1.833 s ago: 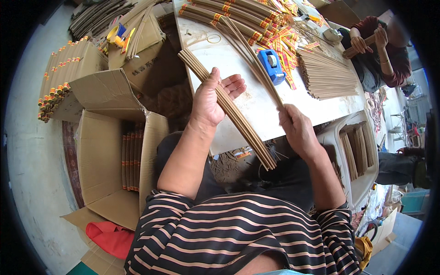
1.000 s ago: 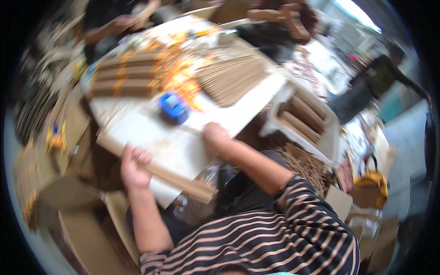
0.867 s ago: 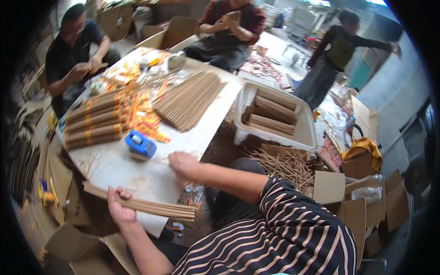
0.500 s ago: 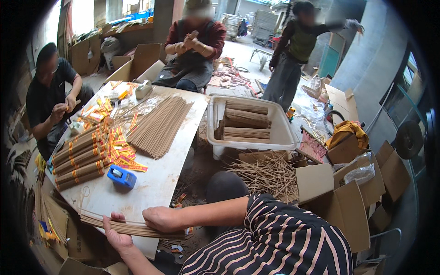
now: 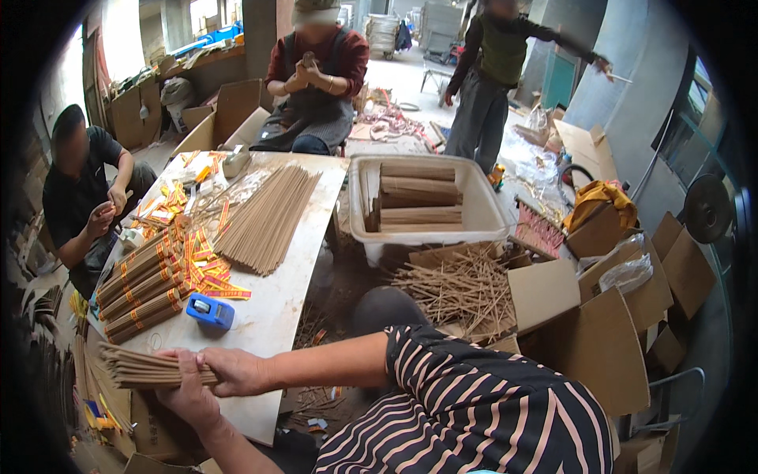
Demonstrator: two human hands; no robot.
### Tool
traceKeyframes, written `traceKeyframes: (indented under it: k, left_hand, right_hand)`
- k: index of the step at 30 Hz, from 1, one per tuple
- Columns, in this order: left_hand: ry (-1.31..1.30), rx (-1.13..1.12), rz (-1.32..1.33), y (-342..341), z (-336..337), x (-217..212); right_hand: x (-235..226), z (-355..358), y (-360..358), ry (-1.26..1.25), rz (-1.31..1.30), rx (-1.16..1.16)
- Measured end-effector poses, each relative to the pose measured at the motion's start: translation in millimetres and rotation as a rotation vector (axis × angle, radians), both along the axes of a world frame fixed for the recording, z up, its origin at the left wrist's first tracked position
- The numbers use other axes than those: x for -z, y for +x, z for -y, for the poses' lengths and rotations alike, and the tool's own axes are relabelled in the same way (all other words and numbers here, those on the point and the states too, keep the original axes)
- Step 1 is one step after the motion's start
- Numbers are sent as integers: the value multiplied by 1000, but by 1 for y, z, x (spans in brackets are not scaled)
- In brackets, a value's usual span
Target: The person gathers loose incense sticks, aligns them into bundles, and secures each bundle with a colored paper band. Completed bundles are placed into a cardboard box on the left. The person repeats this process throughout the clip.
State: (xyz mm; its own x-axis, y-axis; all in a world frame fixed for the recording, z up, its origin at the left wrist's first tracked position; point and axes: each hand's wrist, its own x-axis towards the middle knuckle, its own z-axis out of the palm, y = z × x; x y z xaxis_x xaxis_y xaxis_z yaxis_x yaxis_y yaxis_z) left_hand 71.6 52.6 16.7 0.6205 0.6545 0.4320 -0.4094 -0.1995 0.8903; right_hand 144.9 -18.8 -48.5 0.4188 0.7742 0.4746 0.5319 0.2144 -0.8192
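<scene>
A bundle of thin brown incense sticks (image 5: 140,367) lies level over the near left corner of the table. My left hand (image 5: 189,396) wraps round it from below, fingers closed. My right hand (image 5: 237,371) grips the same bundle at its right end, and its fingertips are partly hidden behind the left hand. Just beyond stands a blue tape dispenser (image 5: 210,313). Several incense bundles with red and yellow bands (image 5: 144,294) are stacked at the table's left. Beside them are loose red and yellow labels (image 5: 207,265) and a fanned pile of loose sticks (image 5: 270,217).
The white table (image 5: 272,316) spreads ahead. To its right are a white tub (image 5: 489,209) holding stick bundles, a carton of broken sticks (image 5: 458,292) and open cardboard boxes (image 5: 604,347). One person (image 5: 87,189) sits left, another (image 5: 316,95) across; a third (image 5: 489,71) stands behind.
Both my hands have shifted left with the sticks, which are now gathered into a thicker bundle. My right hand has closed in beside my left. The standing person's outstretched arm is lower.
</scene>
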Motion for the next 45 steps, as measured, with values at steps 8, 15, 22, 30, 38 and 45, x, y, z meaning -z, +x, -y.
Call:
traceKeyframes:
  k: [8, 15, 22, 30, 38, 45]
  left_hand:
    - [139, -166, -46, 6, 7, 9]
    - [151, -236, -101, 22, -6, 37]
    - [-374, 148, 229, -17, -29, 4]
    - [-993, -148, 5, -7, -36, 72]
    - [-1172, 335, 269, -23, -50, 88]
    - [-1031, 134, 165, -23, -48, 85]
  right_hand:
    - [20, -9, 0, 107, -48, -4]
    - [28, -9, 6, 106, -115, -35]
    - [-18, 17, 10, -364, -209, -406]
    - [-12, 51, -14, -966, -514, -228]
    - [0, 50, -27, -817, -1136, -504]
    - [5, 46, -32, -844, -672, -345]
